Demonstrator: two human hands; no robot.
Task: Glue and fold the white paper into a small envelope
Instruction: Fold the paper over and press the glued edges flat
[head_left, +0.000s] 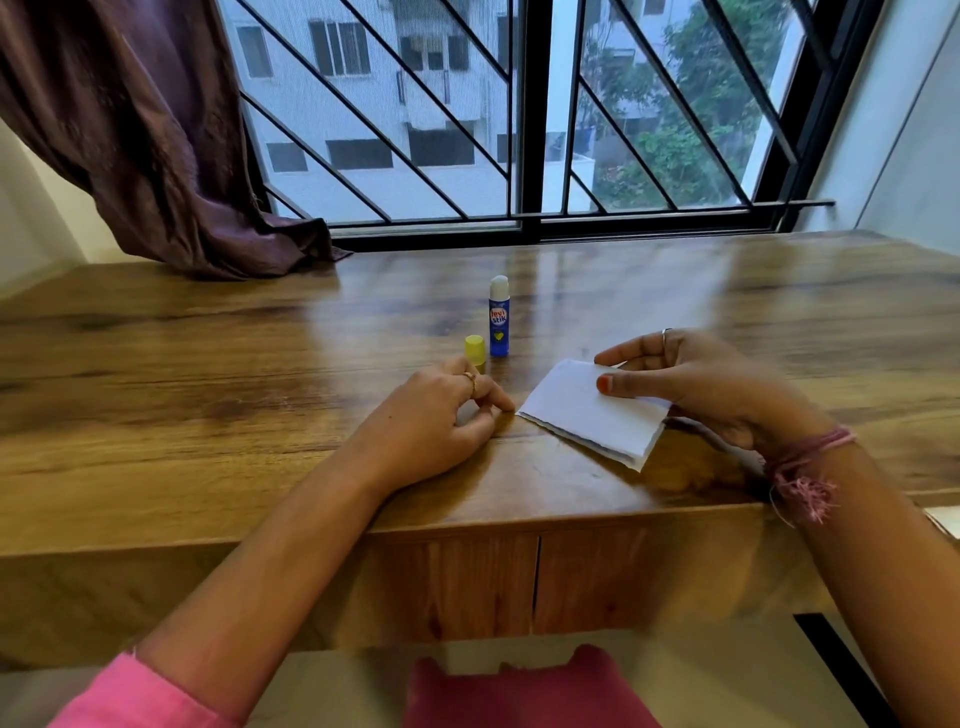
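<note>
Paper (592, 415) already folded, layered edges visible, lying on table (260, 338) near front edge; pinched by right hand (691, 384), thumb on top; left hand (441, 415) loosely curled, holding nothing, resting beside it; glue (499, 319) uncapped, cap (475, 352) alongside; probably late stage, final sealing possibly left.

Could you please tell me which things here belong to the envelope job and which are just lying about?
Belonging to the job:
white paper, held by the right hand
glue stick, uncapped
yellow cap

Just there:
curtain
wooden table
</note>
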